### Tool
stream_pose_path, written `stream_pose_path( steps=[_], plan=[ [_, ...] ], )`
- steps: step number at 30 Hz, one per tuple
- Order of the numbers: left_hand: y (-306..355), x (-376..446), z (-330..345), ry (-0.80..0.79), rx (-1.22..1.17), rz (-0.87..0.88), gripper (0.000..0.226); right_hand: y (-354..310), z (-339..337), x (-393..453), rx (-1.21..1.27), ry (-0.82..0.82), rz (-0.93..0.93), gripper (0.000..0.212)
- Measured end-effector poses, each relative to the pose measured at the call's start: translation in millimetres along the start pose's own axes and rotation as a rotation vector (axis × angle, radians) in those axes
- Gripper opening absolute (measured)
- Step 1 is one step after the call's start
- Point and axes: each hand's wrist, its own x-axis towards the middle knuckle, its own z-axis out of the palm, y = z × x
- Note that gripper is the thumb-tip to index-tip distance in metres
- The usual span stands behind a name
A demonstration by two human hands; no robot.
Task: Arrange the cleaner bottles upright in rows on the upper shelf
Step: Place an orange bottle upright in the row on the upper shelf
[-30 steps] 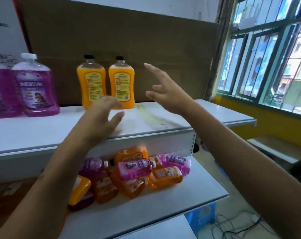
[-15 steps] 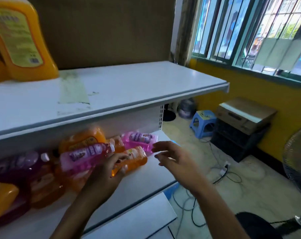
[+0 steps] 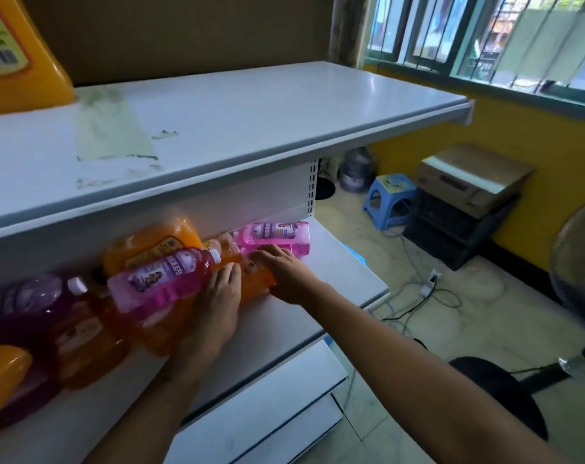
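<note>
The white upper shelf (image 3: 251, 122) carries one upright orange bottle (image 3: 16, 61) at its far left. Under it, on the lower shelf (image 3: 344, 272), several pink, purple and orange cleaner bottles lie in a heap. Both hands are on a small orange bottle (image 3: 256, 288) lying at the right of the heap. My left hand (image 3: 217, 303) lies flat on its left part, fingers straight, next to the cap of a lying pink bottle (image 3: 160, 279). My right hand (image 3: 281, 272) curls over its right end, thumb underneath. Another pink bottle (image 3: 277, 234) lies just behind my right hand.
A large orange bottle (image 3: 150, 242) lies at the back of the heap. A brown board backs the upper shelf. On the floor to the right are a blue stool (image 3: 388, 199), a stacked box (image 3: 468, 182), cables, a fan (image 3: 579, 272) and a black seat (image 3: 499, 393).
Both hands have come down from the upper shelf to the lower one and closed in on the small orange bottle. The view has swung right and down.
</note>
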Motion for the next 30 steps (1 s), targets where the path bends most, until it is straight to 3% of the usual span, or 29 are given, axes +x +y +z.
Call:
stream_pose_path(
  steps=[3, 6, 11, 15, 18, 20, 23, 26, 30],
  plan=[
    [-3.2, -0.2, -0.2, 0.026, -0.093, 0.028, 0.081, -4.3, -3.4, -9.7, -0.036, 0.009, -0.025, 0.078],
    [-13.1, 3.9, -9.9, -0.015, -0.35, 0.085, 0.068, -4.5, -11.1, -25.8, -0.04, -0.004, -0.008, 0.077],
    [-17.6, 5.2, -58.7, -0.223, -0.683, 0.189, 0.057, -5.1, -22.2, -70.9, 0.283, 0.114, 0.125, 0.059],
    [2.3, -2.4, -96.7, 0.05, -0.779, 0.267, 0.049, -35.2, -24.6, -112.9, 0.841, 0.211, 0.368, 0.057],
    [23.7, -16.5, -106.5, 0.219, -0.828, 0.297, 0.059, -56.7, -22.8, -130.7, 1.081, 0.267, 0.417, 0.049],
    [29.1, -29.4, -105.7, 0.296, -0.901, 0.245, 0.073, -70.7, -22.5, -138.6, 1.214, 0.296, 0.42, 0.048],
    [27.3, -48.2, -99.2, 0.331, -0.97, 0.101, 0.084, -86.7, -28.4, -143.0, 1.344, 0.342, 0.418, 0.066],
    [25.5, -69.0, -94.5, 0.259, -0.94, 0.131, 0.082, -97.1, -36.7, -143.8, 1.317, 0.411, 0.44, 0.07],
    [32.5, -89.7, -100.7, 0.01, -1.127, 0.092, 0.089, -113.9, -40.0, -147.8, 1.197, 0.468, 0.45, 0.046]
  ],
)
